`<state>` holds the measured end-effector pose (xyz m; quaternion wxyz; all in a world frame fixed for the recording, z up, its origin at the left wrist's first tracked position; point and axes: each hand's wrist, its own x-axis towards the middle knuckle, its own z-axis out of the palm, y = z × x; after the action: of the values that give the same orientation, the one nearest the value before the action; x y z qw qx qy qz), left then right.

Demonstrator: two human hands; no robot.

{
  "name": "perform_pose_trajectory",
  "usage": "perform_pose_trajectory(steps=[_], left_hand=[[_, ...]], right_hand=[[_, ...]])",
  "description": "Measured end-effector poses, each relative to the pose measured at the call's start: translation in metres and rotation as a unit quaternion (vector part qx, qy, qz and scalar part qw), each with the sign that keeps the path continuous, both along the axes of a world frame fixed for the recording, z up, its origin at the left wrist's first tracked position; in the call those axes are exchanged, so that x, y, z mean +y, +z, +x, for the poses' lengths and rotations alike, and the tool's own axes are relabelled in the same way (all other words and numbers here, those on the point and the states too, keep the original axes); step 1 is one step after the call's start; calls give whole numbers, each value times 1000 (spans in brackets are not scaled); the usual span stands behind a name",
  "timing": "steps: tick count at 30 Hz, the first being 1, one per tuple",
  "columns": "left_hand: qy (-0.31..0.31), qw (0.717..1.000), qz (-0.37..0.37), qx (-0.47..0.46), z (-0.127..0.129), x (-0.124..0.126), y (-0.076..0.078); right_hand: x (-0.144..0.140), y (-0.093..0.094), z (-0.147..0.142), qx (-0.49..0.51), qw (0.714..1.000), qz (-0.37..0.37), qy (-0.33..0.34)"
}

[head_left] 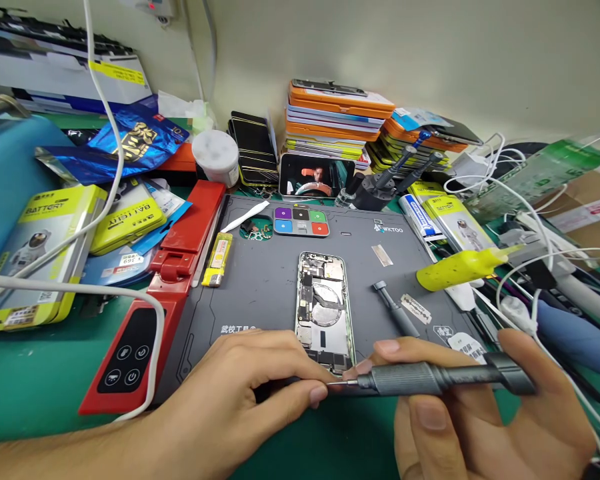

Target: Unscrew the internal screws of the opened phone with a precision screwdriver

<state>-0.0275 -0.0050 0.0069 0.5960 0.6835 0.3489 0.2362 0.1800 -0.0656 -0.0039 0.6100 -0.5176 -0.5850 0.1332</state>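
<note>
Screwdriver (430, 377) lies level over the desk's near edge, right hand (485, 413) clamped on its barrel, left hand (240, 393) pinching at its tip just below the opened phone (324, 310); best to seat the bit squarely, lightly.

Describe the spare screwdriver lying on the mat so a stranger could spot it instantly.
Start at the grey work mat, then the opened phone at its centre. Just right of it lies a spare screwdriver, slanted and untouched, shorter and darker than the one in the right hand.
</note>
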Motion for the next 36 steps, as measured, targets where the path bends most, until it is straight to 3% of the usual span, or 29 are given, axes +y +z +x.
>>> perform_pose_trajectory(steps=[7, 11, 16, 23, 34, 36], left_hand=[[-7, 1000, 12, -6, -2, -1, -3], [-5, 1000, 9, -4, -3, -3, -3], [1, 1000, -3, -2, -2, -2, -3], [11, 1000, -8, 0, -2, -3, -3], [12, 1000, -21, -7, -2, -2, -1], [15, 1000, -22, -13, -3, -2, -1]], right_hand=[[0, 1, -2, 0, 999, -3, 37], [0, 2, -3, 7, 1000, 4, 24], [0, 4, 4, -94, 995, -9, 45], [1, 5, 10, -119, 992, -15, 39], [1, 2, 1, -29, 999, -16, 42], [2, 0, -1, -13, 1000, -4, 16]])
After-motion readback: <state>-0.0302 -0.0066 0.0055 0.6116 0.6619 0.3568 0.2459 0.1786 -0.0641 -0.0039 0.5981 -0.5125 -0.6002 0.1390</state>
